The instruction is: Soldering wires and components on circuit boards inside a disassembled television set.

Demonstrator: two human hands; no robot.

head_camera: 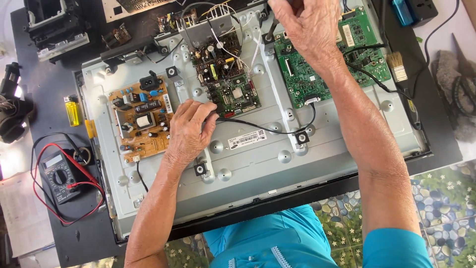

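Note:
An opened flat television lies face down, its grey metal back panel point(342, 134) showing. My left hand point(191, 131) rests on the panel beside a tan power board point(141, 119), fingers curled on a black cable point(258, 128). My right hand point(310, 25) is raised at the far edge, fingers pinched together above a green main board point(297, 74); whether it holds a tool is hidden. A small green board point(233, 94) with white wires sits between the two hands.
A multimeter point(59, 176) with red and black leads lies at the left, a yellow lighter point(72, 111) above it. A paintbrush point(396, 67) rests at the right of the panel. Black parts point(52, 27) sit at the far left corner; scissors point(466, 74) on a rag at the right.

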